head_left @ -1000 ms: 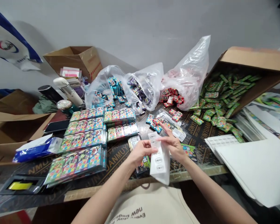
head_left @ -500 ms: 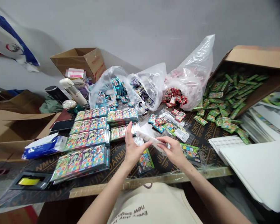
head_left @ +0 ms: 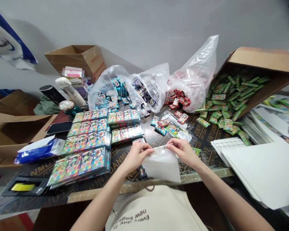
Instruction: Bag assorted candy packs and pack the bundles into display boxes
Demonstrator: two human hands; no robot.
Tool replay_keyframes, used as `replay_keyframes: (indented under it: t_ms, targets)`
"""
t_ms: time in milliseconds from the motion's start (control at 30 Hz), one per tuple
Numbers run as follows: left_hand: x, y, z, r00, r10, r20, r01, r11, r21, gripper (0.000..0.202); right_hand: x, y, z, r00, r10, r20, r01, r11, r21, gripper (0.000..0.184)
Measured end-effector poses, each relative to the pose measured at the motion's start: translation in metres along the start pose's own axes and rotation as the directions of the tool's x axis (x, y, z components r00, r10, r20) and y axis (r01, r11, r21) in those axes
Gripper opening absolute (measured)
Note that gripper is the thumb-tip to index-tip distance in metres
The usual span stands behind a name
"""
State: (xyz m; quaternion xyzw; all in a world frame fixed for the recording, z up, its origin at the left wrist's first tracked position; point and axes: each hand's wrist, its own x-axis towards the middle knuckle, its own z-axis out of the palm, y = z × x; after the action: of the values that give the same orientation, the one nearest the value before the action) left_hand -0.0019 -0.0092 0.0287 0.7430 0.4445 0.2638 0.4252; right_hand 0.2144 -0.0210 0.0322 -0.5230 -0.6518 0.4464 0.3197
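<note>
Near the table's front edge I hold a translucent white sheet (head_left: 162, 165) by its upper edge, and it hangs down toward me. My left hand (head_left: 136, 155) pinches the left end of that edge, fingers curled. At the right end, my right hand (head_left: 183, 152) grips it between thumb and fingers. A printed card (head_left: 142, 172) is partly covered by the sheet and my left hand. Beyond my hands lie a few small blue and red packets (head_left: 162, 124) beside clear sleeves with printed cards (head_left: 177, 130).
Stacks of colourful packs (head_left: 86, 141) stand on the left. Clear bags of blue (head_left: 108, 86), purple (head_left: 151, 85) and red packets (head_left: 190, 83) line the back. A tipped carton (head_left: 262, 61) spills green packets. White sheets (head_left: 262, 166) lie at right, and a blue wrapper (head_left: 38, 152) far left.
The white sheet was folded or tilted between my hands; now it hangs spread out toward me. My left fingers have closed from a spread pose onto its edge. The view has shifted slightly.
</note>
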Motion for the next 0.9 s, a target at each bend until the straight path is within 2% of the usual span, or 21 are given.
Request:
replay_keyframes:
  t_ms: [133,200,300,367,433,533,667,733,800,900]
  targets:
    - [-0.001,-0.003,0.001,0.999,-0.03,0.042,0.033,0.997,-0.073,0.026,0.002,0.008,0.001,0.993,0.044,0.107,-0.057,0.99,0.13,0.024]
    - [-0.003,-0.006,0.003,0.998,-0.064,0.001,0.064,0.987,-0.148,0.02,0.004,0.013,0.001,0.995,0.049,0.081,-0.059,0.991,0.124,0.024]
    - [-0.004,-0.016,0.007,0.986,-0.144,-0.083,0.116,0.953,-0.278,0.021,0.005,0.021,-0.001,0.997,0.045,0.061,-0.052,0.991,0.12,0.024]
    - [-0.004,-0.024,0.009,0.974,-0.211,-0.08,0.163,0.903,-0.397,0.022,0.006,0.023,-0.002,0.997,0.02,0.072,-0.026,0.996,0.084,0.02]
    - [-0.004,-0.029,0.011,0.964,-0.262,-0.044,0.207,0.843,-0.497,0.024,0.008,0.023,-0.001,0.997,-0.056,0.052,0.056,0.998,-0.006,0.018]
    - [-0.004,-0.033,0.014,0.955,-0.296,-0.01,0.244,0.805,-0.54,0.026,0.011,0.019,0.003,0.972,-0.233,0.034,0.235,0.959,-0.16,0.017]
    - [-0.004,-0.033,0.016,0.953,-0.303,-0.005,0.245,0.782,-0.573,0.029,0.012,0.02,0.011,0.916,-0.402,0.012,0.382,0.86,-0.339,0.011]
    - [-0.005,-0.034,0.017,0.949,-0.316,0.012,0.257,0.746,-0.614,0.03,0.011,0.022,0.013,0.865,-0.502,-0.028,0.448,0.796,-0.408,0.012]
    - [-0.005,-0.036,0.018,0.942,-0.335,0.026,0.271,0.711,-0.649,0.032,0.009,0.023,0.013,0.816,-0.573,-0.078,0.502,0.768,-0.398,0.013]
    - [-0.006,-0.04,0.02,0.936,-0.35,0.022,0.279,0.705,-0.652,0.033,0.009,0.017,0.01,0.808,-0.542,-0.232,0.463,0.827,-0.319,0.016]
